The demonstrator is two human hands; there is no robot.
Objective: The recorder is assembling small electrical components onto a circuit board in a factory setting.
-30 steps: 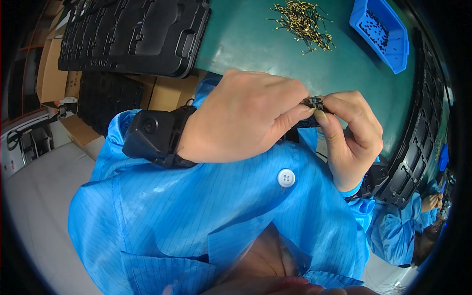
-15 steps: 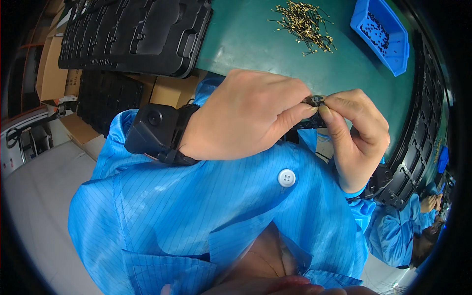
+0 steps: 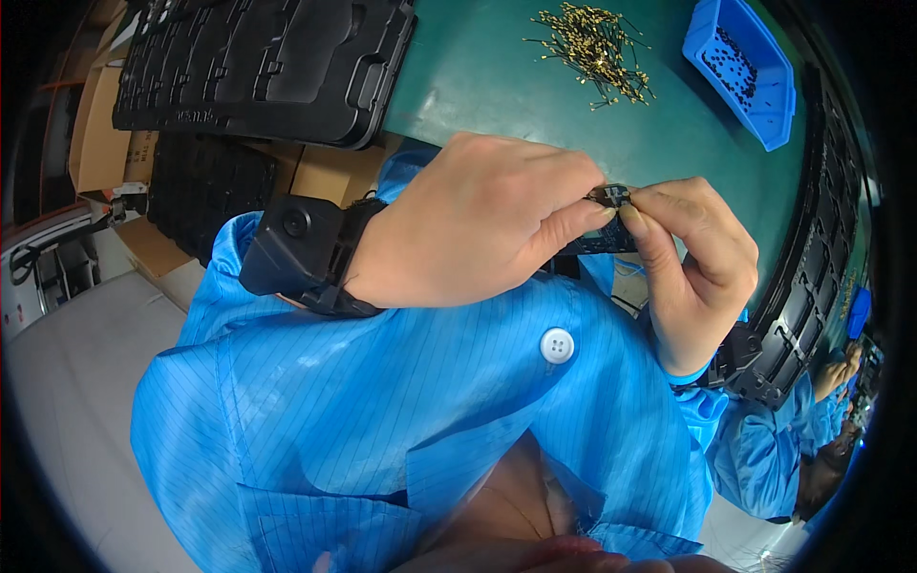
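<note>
My left hand [image 3: 478, 229] and my right hand [image 3: 693, 267] meet close to my chest, above the near edge of the green table [image 3: 497, 76]. Between their fingertips they pinch a small black part [image 3: 609, 197] with a shiny bit on top. A flat black piece [image 3: 597, 244] shows just under the fingers; I cannot tell which hand carries it. A black device [image 3: 296, 248] is strapped on my left wrist. I wear a blue striped coat with a white button [image 3: 557, 345].
A heap of small gold pins [image 3: 597, 43] lies on the table. A blue bin [image 3: 745, 67] of small dark parts stands at the far right. Black moulded trays lie at the left [image 3: 267, 62] and along the right edge [image 3: 812, 258]. Cardboard boxes [image 3: 95, 143] stand below left. Another person in blue [image 3: 831, 382] works at the right.
Both hands have stayed together on the small black part, with only slight shifts of the fingers.
</note>
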